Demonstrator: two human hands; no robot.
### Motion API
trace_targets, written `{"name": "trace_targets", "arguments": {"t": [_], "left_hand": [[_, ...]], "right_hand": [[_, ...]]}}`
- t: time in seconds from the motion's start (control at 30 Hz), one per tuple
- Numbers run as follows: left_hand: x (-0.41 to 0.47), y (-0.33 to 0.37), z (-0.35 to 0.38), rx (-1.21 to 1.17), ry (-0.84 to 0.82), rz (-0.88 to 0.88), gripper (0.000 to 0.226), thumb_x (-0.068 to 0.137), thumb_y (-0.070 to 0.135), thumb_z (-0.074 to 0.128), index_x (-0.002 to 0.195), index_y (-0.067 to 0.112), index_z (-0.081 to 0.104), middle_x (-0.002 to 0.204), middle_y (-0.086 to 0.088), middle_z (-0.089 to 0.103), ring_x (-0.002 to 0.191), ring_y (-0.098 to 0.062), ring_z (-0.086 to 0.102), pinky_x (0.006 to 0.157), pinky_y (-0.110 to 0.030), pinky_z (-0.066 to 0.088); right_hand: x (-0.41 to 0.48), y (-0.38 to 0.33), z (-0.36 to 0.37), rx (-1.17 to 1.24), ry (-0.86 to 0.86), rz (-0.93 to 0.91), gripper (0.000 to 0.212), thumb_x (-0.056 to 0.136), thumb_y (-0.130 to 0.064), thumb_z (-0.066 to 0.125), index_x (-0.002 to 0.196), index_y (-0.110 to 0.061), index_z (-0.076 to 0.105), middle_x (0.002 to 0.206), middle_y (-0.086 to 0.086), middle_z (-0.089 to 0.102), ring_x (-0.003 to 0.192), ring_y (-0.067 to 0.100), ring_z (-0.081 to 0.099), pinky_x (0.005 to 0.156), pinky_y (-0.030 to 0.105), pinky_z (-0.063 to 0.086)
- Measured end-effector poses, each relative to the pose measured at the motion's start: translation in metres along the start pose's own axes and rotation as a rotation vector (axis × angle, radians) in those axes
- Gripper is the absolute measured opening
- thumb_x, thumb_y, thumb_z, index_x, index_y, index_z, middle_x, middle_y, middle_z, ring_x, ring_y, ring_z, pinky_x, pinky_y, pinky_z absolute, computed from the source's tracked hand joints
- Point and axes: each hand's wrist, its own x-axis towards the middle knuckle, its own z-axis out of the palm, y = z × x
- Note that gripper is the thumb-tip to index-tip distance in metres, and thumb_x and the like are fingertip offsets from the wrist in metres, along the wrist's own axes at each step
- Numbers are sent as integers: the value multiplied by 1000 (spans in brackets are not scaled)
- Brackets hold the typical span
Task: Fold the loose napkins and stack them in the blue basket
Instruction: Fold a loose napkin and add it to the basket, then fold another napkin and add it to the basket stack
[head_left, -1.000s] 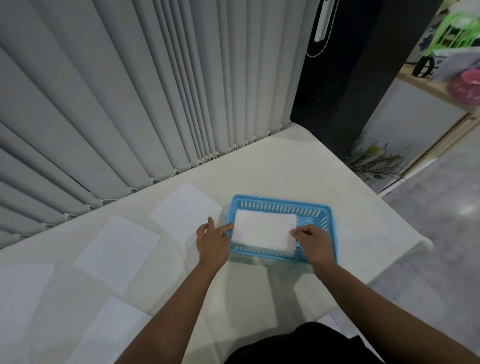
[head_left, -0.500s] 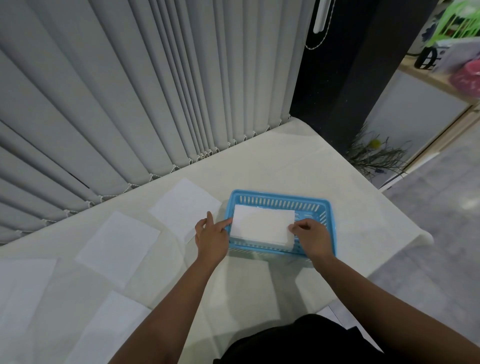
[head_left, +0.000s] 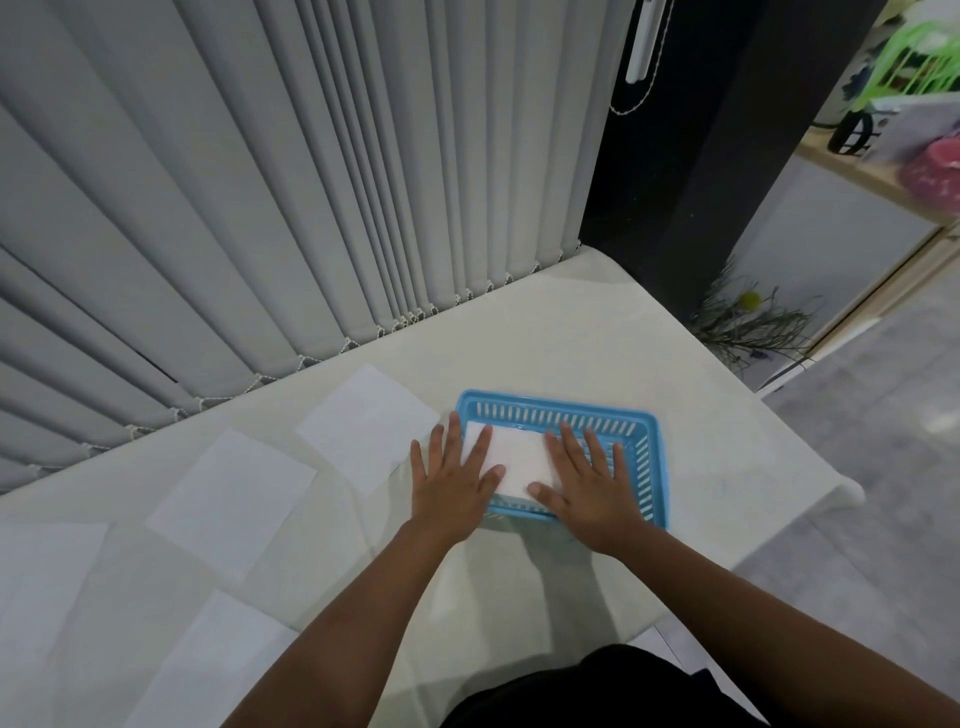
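1. One blue basket (head_left: 652, 457) – slotted plastic, rectangular, standing toward the right end of the table (head_left: 597, 343), inward from its far right corner.
2. One stack of folded napkins (head_left: 519, 457) in the basket – white, lying flat, filling most of the floor; the number of layers cannot be told.
3. Loose napkins flat on the table, five counted:
   - first loose napkin (head_left: 366, 426), just left of the basket, near the far edge
   - second loose napkin (head_left: 234, 499), further left
   - third loose napkin (head_left: 49, 582), at the left edge of view, cut off
   - fourth loose napkin (head_left: 208, 665), by the near edge, lower left
   - fifth loose napkin (head_left: 493, 587), faint, in front of the basket between the forearms
4. Two hands, both bare, palms down.
5. Left hand (head_left: 454, 478) – fingers spread and straight, nothing gripped; index finger and thumb lie on the left part of the stack, the outer fingers over the basket's left rim.
6. Right hand (head_left: 587, 483) – fingers splayed flat, released; thumb and palm press on the right part of the stack, fingertips pointing to the basket's far wall.
7. Forearms run in from the near edge, converging on the basket.
8. Vertical blinds (head_left: 260, 182) hang along the table's far edge.
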Motion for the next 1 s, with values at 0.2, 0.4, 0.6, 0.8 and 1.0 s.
{"name": "trace_targets", "arguments": {"t": [0.2, 0.4, 0.6, 0.8, 1.0], "left_hand": [[1, 3, 3, 49, -14, -57, 78, 86, 73, 11, 148, 33, -14, 156, -8, -28, 146, -29, -20, 115, -54, -16], [1, 1, -1, -22, -7, -64, 90, 78, 80, 10, 147, 29, -17, 156, -7, -29, 146, -29, -19, 113, -54, -16], [-1, -36, -15, -233, 233, -221, 101, 68, 80, -16, 150, 28, 13, 161, -6, 0, 146, -31, 6, 118, -49, 1], [6, -89, -17, -247, 226, -389, 55, 95, 43, 41, 144, 19, 33, 157, -12, 20, 142, -35, 23, 118, -47, 16], [32, -149, -31, -216, 191, -450, 50, 95, 33, 46, 141, 15, 38, 151, -11, 34, 137, -31, 32, 114, -41, 23]], "right_hand": [[0, 3, 4, -19, -26, -3, 86, 78, -75, -4, 150, -29, -14, 160, -4, -20, 147, 25, -17, 114, 52, -15], [0, 2, -2, -11, -20, -3, 93, 72, -79, -9, 150, -30, -13, 160, -4, -21, 147, 26, -17, 115, 53, -15], [23, -28, -39, 29, 145, -93, 93, 75, -77, -7, 151, -27, 16, 162, -3, 6, 148, 27, 6, 118, 49, -2], [91, -81, -54, 65, 262, -278, 50, 90, -47, 41, 130, -20, 56, 146, 4, 47, 130, 34, 42, 112, 50, 27], [159, -141, -62, -23, 86, -385, 43, 93, -31, 47, 135, -22, 52, 145, -1, 47, 131, 26, 39, 109, 38, 26]]}}
